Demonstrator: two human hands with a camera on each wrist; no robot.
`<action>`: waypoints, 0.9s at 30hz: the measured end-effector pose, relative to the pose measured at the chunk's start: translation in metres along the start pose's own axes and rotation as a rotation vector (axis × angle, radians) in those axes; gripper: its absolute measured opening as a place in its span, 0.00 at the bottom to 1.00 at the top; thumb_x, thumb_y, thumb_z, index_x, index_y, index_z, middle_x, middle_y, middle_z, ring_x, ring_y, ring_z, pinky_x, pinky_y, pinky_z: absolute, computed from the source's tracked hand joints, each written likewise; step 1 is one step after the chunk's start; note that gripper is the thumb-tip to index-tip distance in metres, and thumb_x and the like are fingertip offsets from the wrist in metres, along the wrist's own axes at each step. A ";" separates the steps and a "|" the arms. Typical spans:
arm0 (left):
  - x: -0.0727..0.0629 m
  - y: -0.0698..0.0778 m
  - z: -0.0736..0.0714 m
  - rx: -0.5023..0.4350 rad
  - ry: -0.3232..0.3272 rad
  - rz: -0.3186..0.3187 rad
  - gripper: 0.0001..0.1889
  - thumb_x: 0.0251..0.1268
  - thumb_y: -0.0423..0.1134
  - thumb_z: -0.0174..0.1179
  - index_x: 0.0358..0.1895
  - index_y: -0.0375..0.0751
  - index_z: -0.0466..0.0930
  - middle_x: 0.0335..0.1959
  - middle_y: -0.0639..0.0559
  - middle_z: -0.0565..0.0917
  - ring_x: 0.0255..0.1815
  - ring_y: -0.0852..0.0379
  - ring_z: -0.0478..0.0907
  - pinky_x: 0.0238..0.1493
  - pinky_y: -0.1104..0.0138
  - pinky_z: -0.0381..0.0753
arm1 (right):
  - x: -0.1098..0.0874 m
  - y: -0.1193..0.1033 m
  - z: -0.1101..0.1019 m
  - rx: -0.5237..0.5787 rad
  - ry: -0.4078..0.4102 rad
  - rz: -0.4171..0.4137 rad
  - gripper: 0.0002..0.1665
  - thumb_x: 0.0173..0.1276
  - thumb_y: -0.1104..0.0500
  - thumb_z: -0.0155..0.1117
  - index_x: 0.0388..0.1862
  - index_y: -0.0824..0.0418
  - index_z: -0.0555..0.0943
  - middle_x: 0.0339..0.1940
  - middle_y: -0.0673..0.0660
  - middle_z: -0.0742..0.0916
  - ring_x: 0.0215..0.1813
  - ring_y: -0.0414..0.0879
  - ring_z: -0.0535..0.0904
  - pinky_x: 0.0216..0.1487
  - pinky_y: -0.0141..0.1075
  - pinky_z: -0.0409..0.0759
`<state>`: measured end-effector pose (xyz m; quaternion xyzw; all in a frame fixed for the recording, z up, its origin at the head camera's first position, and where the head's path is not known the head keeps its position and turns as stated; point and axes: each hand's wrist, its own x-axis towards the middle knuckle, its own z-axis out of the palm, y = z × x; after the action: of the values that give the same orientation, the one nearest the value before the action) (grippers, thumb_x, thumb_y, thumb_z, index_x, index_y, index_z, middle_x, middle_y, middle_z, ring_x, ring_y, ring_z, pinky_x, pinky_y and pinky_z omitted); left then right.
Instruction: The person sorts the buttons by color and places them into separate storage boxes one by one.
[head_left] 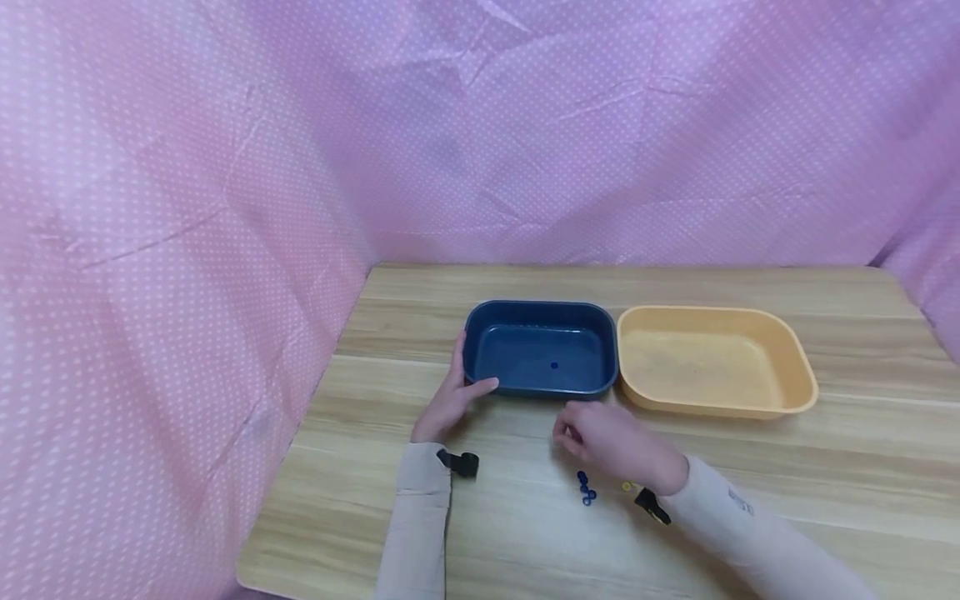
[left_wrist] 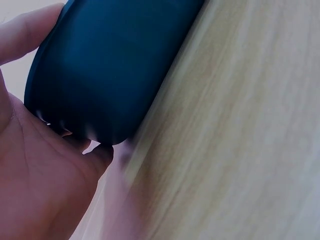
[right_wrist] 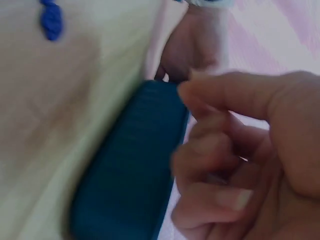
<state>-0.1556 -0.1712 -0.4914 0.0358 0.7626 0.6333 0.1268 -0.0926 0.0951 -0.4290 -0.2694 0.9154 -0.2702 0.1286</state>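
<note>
My left hand [head_left: 447,404] holds the left end of a dark blue plastic basin [head_left: 540,392], thumb along the near rim. In the left wrist view its fingers curl round the basin's outer end. My right hand [head_left: 618,442] is just in front of the basin's near right corner. Its thumb and forefinger tips meet and the other fingers are curled; I cannot tell if a small piece is between the tips. Several small blue ring-like pieces [head_left: 584,489] lie on the table below that hand. One small blue piece [head_left: 554,366] lies inside the basin.
A yellow basin [head_left: 720,410] stands right beside the blue one, to its right. Small yellow pieces [head_left: 627,486] lie on the wooden table [head_left: 517,533], partly hidden by the right wrist. Pink dotted cloth [head_left: 525,167] hangs behind and at the sides.
</note>
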 end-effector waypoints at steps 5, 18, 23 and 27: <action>0.000 0.001 0.000 0.002 0.002 0.009 0.52 0.65 0.41 0.63 0.78 0.61 0.29 0.79 0.60 0.36 0.78 0.51 0.35 0.73 0.45 0.36 | -0.012 0.003 0.012 -0.137 -0.063 -0.047 0.06 0.61 0.62 0.68 0.30 0.52 0.80 0.25 0.41 0.76 0.27 0.37 0.70 0.28 0.32 0.72; 0.000 0.002 -0.001 0.005 -0.022 -0.018 0.52 0.67 0.42 0.62 0.78 0.65 0.28 0.79 0.60 0.35 0.78 0.51 0.35 0.73 0.45 0.38 | -0.017 0.010 0.029 -0.203 -0.131 0.001 0.13 0.60 0.60 0.69 0.21 0.47 0.76 0.23 0.43 0.72 0.27 0.40 0.67 0.26 0.34 0.67; 0.000 0.004 -0.003 0.015 -0.054 -0.051 0.52 0.68 0.42 0.61 0.77 0.65 0.26 0.79 0.59 0.32 0.78 0.51 0.33 0.73 0.46 0.37 | -0.018 0.010 0.030 -0.199 -0.112 0.012 0.11 0.61 0.59 0.69 0.22 0.48 0.77 0.24 0.43 0.72 0.27 0.39 0.67 0.27 0.33 0.67; 0.003 0.004 -0.006 0.023 -0.074 -0.072 0.53 0.68 0.40 0.61 0.77 0.60 0.23 0.79 0.57 0.30 0.78 0.51 0.30 0.74 0.48 0.35 | -0.019 0.010 0.030 -0.212 -0.096 0.000 0.11 0.60 0.59 0.69 0.22 0.48 0.78 0.24 0.43 0.72 0.27 0.39 0.67 0.27 0.33 0.66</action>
<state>-0.1602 -0.1751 -0.4866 0.0333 0.7653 0.6180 0.1770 -0.0697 0.0997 -0.4575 -0.2939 0.9316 -0.1588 0.1431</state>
